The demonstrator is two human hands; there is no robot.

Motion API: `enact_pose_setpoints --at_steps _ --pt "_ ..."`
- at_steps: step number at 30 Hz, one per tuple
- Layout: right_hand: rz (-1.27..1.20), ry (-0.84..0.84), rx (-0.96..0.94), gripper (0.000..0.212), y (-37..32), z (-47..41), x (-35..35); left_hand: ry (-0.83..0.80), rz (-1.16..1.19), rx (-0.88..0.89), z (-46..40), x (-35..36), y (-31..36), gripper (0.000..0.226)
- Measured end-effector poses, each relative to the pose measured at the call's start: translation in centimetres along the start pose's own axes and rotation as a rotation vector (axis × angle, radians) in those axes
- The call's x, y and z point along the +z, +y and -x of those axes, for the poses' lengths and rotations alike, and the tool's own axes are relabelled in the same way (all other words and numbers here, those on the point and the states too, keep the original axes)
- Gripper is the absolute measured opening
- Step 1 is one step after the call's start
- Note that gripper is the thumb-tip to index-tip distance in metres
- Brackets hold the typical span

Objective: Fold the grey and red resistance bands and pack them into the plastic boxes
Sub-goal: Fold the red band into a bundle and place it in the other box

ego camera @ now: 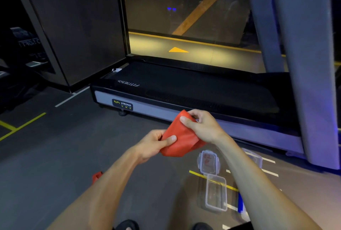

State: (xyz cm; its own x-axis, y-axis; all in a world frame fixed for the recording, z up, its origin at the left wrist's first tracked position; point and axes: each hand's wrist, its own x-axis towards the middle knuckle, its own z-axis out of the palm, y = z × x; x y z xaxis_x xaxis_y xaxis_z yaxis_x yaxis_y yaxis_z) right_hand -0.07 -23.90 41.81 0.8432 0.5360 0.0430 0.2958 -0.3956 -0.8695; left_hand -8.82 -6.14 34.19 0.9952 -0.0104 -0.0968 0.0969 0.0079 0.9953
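Note:
A folded red resistance band [181,137] hangs in the air in front of me, held between both hands. My left hand [153,144] pinches its lower left edge with thumb on top. My right hand [202,127] grips its upper right corner. Below on the floor lies an open clear plastic box [216,193], with its lid [208,162] just beyond it. Another clear box [255,156] shows partly behind my right forearm. A small red piece [96,176] peeks out beside my left forearm. No grey band is in view.
A black treadmill [193,89] stands on the dark floor just beyond my hands, its grey upright [304,63] at the right. Yellow and white floor lines [24,124] run around. A blue object [239,204] lies by the box. My shoes [127,225] show at the bottom.

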Motion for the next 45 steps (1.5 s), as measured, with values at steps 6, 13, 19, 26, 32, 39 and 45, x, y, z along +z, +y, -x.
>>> enact_pose_setpoints --at_steps 6,13,19,26,32,39,45 --pt "-0.093 0.027 0.037 0.013 -0.1 0.2 -0.5 0.054 0.053 -0.013 -0.2 -0.4 -0.7 0.02" --pt "-0.248 0.002 0.093 0.022 0.0 0.4 -0.4 0.15 0.005 0.039 -0.8 0.1 -0.4 0.005" --pt "-0.365 -0.017 0.153 0.026 0.3 0.3 0.1 0.176 -0.057 0.089 -1.2 0.1 -0.4 0.013" --pt "-0.501 -0.067 0.255 0.039 -0.1 0.4 1.2 0.168 -0.066 0.164 -1.3 0.8 0.2 0.007" --pt "-0.584 -0.156 0.374 0.048 -1.2 0.7 1.2 0.161 -0.044 0.17 -1.2 0.8 0.3 0.005" --pt "-0.553 -0.084 0.305 0.035 -0.3 0.4 0.7 0.108 0.038 0.151 -0.7 0.4 0.4 0.009" --pt "-0.574 -0.035 0.288 0.036 0.0 0.3 0.6 0.115 0.033 0.133 -0.5 0.2 0.4 0.012"
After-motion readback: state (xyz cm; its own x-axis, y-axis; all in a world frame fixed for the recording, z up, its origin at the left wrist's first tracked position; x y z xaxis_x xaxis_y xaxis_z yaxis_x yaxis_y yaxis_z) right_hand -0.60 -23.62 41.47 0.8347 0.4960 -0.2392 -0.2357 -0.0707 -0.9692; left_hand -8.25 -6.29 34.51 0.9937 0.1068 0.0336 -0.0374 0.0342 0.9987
